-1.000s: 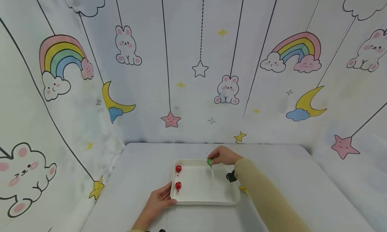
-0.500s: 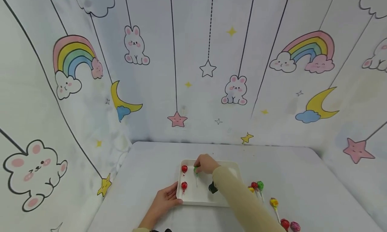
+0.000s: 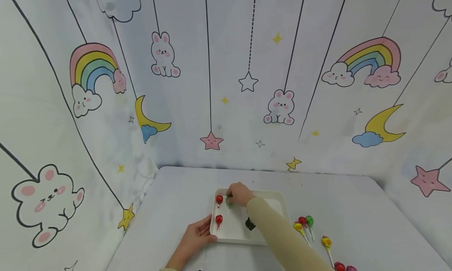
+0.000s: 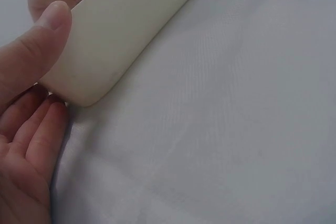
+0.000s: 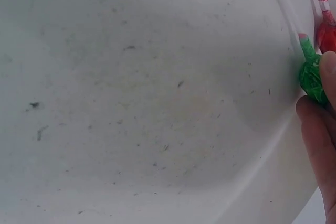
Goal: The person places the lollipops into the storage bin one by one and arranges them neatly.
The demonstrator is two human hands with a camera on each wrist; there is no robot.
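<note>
My right hand pinches the wrapped head of a green lollipop at the far left part of the white tray. The lollipop's white stick lies toward the tray floor in the right wrist view. Just left of it are two red lollipops inside the tray, one farther back and one nearer. My left hand grips the tray's near left corner, with the thumb against the outer wall in the left wrist view. The right forearm hides part of the tray.
Right of the tray, on the white table, lie a yellow lollipop, a red one and a green one. An orange-yellow lollipop lies nearer, with red and pink ones at the frame's bottom.
My right hand has carried the green lollipop leftward and down into the tray, beside the red ones. My left hand keeps its grip on the tray corner. The head view has shifted right.
</note>
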